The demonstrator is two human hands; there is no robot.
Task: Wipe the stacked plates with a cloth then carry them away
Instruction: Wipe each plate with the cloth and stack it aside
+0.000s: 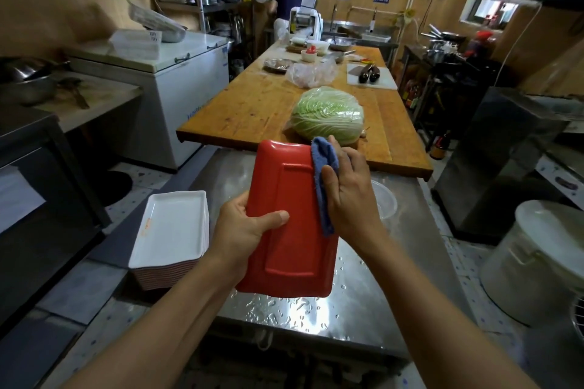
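I hold a red rectangular plate [284, 199] upside down above a wet steel counter [363, 309]. My left hand [243, 227] grips its left edge, thumb across the red underside. My right hand [347, 193] holds a blue cloth [324, 174] against the plate's right edge, fingers wrapped over the rim. A stack of rectangular plates [172, 230], white inside and red outside, sits at the counter's left end.
A wooden table [252, 104] beyond the counter carries a wrapped cabbage [328, 114], bags, bowls and eggplants. A clear bowl [385, 199] lies on the counter behind my right hand. A white lidded bucket [543, 262] stands at right. A person works at the far wall.
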